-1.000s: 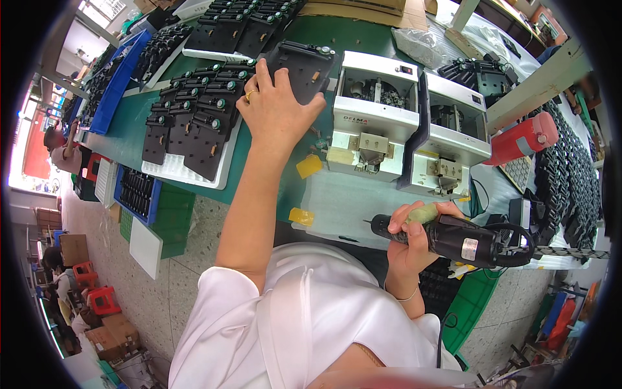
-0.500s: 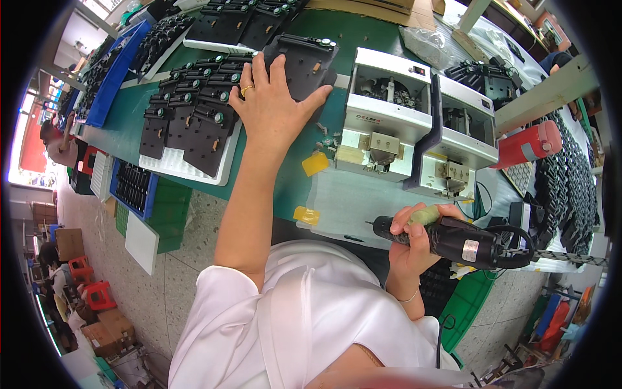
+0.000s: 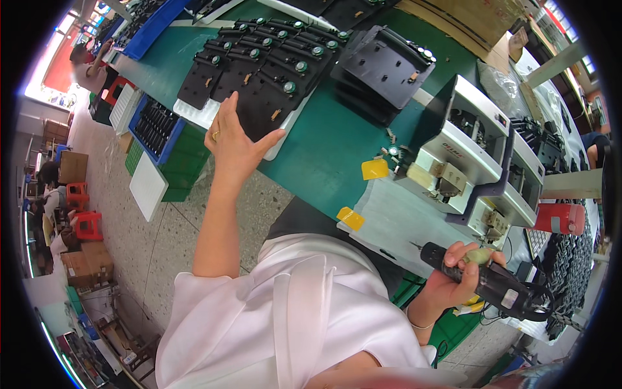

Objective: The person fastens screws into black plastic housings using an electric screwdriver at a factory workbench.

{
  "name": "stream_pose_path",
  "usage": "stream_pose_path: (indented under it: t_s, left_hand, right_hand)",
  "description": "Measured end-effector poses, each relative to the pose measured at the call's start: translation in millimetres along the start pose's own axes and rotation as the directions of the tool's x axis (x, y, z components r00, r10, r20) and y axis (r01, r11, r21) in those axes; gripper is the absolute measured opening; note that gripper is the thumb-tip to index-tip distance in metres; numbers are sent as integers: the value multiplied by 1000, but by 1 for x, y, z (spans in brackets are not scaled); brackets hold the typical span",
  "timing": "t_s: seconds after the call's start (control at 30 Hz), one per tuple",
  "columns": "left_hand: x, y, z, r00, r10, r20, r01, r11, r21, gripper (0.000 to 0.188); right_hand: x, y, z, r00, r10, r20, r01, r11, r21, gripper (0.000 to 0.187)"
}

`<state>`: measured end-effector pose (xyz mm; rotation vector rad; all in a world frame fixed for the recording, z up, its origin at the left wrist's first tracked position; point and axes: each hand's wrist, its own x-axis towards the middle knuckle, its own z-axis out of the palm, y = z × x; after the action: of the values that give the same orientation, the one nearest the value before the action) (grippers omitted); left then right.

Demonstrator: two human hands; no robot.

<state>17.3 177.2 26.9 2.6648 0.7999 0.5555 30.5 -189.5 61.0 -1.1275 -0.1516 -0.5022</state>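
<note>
My left hand (image 3: 238, 150) is held at the near edge of a white foam tray (image 3: 283, 142), beside the corner of a black plastic panel (image 3: 265, 115). Its fingers stretch out with the thumb spread wide; nothing shows in its grasp. Several such panels, each with a black rod-like part and a round greenish disc, overlap on the tray. My right hand (image 3: 463, 272) is wrapped around a black electric screwdriver (image 3: 512, 290), its bit pointing left over the bench edge. Pale green wrapping sits under the fingers. To the tray's right stands a stack of black panels (image 3: 382, 68).
Two white-and-silver machines (image 3: 453, 146) stand on the right of the green bench (image 3: 317, 165), in front of a red bottle (image 3: 562, 218). Yellow tags (image 3: 374, 170) and a white sheet (image 3: 405, 223) lie nearer. A green crate (image 3: 184, 172) stands on the floor at left.
My left hand has left the panel stack and come to the tray's near edge. The view has swung, shifting the bench to the right. The screwdriver stays in my right hand.
</note>
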Motion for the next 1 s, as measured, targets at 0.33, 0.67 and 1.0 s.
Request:
stream_pose_path:
  t_s: [0.33, 0.67, 1.0]
  left_hand:
    - [10, -33, -7, 997, 63, 49, -66, 996, 64, 98]
    - [15, -32, 5, 994, 46, 99, -55, 995, 87, 89]
    - [19, -32, 10, 995, 101, -19, -96, 982, 164, 92]
  right_hand:
    - [51, -1, 28, 987, -125, 97, 92, 952, 293, 47]
    - [71, 6, 42, 941, -282, 188, 271, 959, 81, 50]
    - [76, 14, 43, 966, -231, 112, 229, 973, 34, 46]
